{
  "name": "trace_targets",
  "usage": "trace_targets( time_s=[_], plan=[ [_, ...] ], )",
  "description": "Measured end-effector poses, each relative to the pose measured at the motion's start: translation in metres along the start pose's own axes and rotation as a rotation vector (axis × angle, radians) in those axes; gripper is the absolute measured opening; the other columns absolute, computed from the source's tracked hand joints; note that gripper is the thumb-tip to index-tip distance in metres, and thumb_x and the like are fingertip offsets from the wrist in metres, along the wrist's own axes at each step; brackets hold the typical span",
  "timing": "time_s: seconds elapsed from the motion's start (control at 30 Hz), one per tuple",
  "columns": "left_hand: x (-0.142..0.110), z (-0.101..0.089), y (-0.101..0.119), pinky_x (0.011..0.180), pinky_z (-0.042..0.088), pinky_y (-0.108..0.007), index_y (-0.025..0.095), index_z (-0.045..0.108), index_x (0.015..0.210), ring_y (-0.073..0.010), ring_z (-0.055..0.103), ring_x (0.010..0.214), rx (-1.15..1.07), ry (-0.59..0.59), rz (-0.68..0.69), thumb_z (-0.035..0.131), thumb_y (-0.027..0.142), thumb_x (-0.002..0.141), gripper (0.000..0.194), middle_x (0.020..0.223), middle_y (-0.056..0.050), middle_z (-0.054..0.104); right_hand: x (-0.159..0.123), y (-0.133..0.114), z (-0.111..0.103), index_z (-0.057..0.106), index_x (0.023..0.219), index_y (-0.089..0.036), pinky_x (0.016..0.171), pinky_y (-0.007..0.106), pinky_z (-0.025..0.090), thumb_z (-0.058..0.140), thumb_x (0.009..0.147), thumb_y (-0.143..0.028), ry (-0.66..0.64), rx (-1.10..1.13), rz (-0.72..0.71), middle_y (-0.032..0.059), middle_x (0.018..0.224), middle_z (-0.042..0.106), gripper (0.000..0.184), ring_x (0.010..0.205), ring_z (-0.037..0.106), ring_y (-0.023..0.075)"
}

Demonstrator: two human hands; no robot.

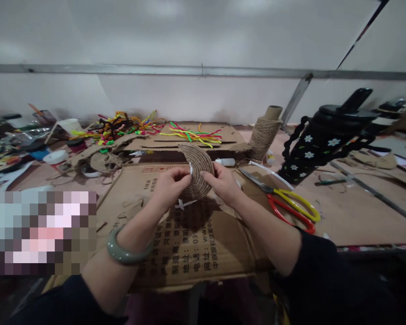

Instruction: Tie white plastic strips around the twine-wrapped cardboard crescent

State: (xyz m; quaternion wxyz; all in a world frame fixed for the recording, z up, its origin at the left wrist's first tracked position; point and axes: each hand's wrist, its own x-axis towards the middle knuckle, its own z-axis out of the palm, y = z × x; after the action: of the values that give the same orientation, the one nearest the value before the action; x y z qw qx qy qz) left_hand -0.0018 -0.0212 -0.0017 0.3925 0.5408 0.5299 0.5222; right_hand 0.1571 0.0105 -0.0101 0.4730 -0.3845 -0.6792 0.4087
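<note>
A crescent-shaped piece covered in rows of brown twine (pixel 200 174) is held up over a printed cardboard sheet (pixel 230 253). My left hand (pixel 171 187) pinches its inner left edge, where a small bit of white shows at the fingertips. On the other side, my right hand (pixel 225 183) grips the outer right edge with thumb in front and fingers behind. Below the twine piece a white strip (pixel 186 205) sticks out. Scissors (pixel 280 198) with red and yellow handles lie to the right of my right hand, blades pointing toward the back left.
A twine spool (pixel 265 133) stands behind, beside a black flowered tumbler (pixel 320 142). Colourful pipe cleaners (pixel 192 135) lie on cardboard at the back, with more heaped to the left. Paint pots (pixel 56 158) crowd the left side. A small white bottle (pixel 225 161) lies behind my right hand.
</note>
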Motion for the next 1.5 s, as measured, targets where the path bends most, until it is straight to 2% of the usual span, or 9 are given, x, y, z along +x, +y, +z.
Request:
trace_targets(
  time_s=[0.1,0.2,0.47,0.73,1.03,1.33,1.5],
  plan=[
    [0.000,-0.001,0.001,0.054,0.044,-0.025,0.015,0.069,0.073,-0.0136,0.056,0.057,0.028,-0.002,0.022,0.066,0.030,0.065,0.018,0.067,-0.003,0.067,-0.004,-0.008,0.002,0.062,0.092,-0.016,0.073,0.033,0.049,0.065,0.068,-0.036,-0.083,0.042,0.042,0.0047,0.089,0.067,0.031,0.078,0.059,0.0168],
    [0.002,-0.002,-0.001,0.054,0.044,-0.025,0.015,0.070,0.072,-0.0147,0.058,0.059,0.066,0.009,0.060,0.065,0.029,0.065,0.016,0.067,-0.003,0.068,-0.006,-0.011,0.004,0.065,0.082,-0.016,0.070,0.032,0.050,0.065,0.067,-0.034,-0.138,0.042,0.105,0.0028,0.080,0.067,0.024,0.072,0.059,0.0157],
    [0.005,-0.004,-0.007,0.059,0.046,-0.026,0.018,0.072,0.078,-0.0177,0.063,0.069,0.221,-0.003,0.156,0.060,0.027,0.071,0.016,0.073,-0.003,0.071,-0.007,-0.012,0.008,0.065,0.075,-0.015,0.062,0.028,0.049,0.064,0.064,-0.034,-0.118,0.107,0.149,0.0011,0.071,0.065,0.022,0.063,0.055,0.0125],
    [0.003,-0.005,-0.003,0.064,0.047,-0.029,0.020,0.072,0.079,-0.0191,0.065,0.072,0.341,0.021,0.209,0.058,0.024,0.072,0.017,0.073,-0.003,0.071,-0.008,-0.004,0.008,0.064,0.076,-0.016,0.064,0.029,0.049,0.061,0.070,-0.033,-0.114,0.000,0.075,0.0016,0.072,0.064,0.019,0.065,0.055,0.0135],
    [0.002,-0.005,-0.002,0.064,0.049,-0.030,0.019,0.072,0.076,-0.0196,0.064,0.070,0.368,0.029,0.203,0.056,0.023,0.071,0.017,0.071,-0.003,0.071,-0.007,-0.005,0.009,0.064,0.080,-0.015,0.067,0.030,0.050,0.059,0.072,-0.032,-0.135,0.002,0.015,0.0029,0.078,0.065,0.019,0.069,0.057,0.0144],
    [0.001,-0.003,0.000,0.066,0.049,-0.030,0.018,0.073,0.078,-0.0190,0.065,0.069,0.407,0.043,0.226,0.055,0.023,0.072,0.020,0.074,-0.003,0.073,-0.008,-0.007,0.010,0.064,0.076,-0.015,0.066,0.032,0.049,0.060,0.069,-0.036,-0.136,0.029,0.072,0.0033,0.076,0.064,0.022,0.068,0.056,0.0154],
    [-0.001,-0.003,0.004,0.066,0.050,-0.028,0.017,0.073,0.082,-0.0176,0.066,0.070,0.431,0.038,0.195,0.053,0.023,0.073,0.023,0.077,-0.003,0.074,-0.008,-0.006,0.010,0.065,0.077,-0.015,0.065,0.030,0.048,0.061,0.066,-0.038,-0.112,0.034,0.091,0.0026,0.075,0.063,0.025,0.067,0.055,0.0142]
  ],
)
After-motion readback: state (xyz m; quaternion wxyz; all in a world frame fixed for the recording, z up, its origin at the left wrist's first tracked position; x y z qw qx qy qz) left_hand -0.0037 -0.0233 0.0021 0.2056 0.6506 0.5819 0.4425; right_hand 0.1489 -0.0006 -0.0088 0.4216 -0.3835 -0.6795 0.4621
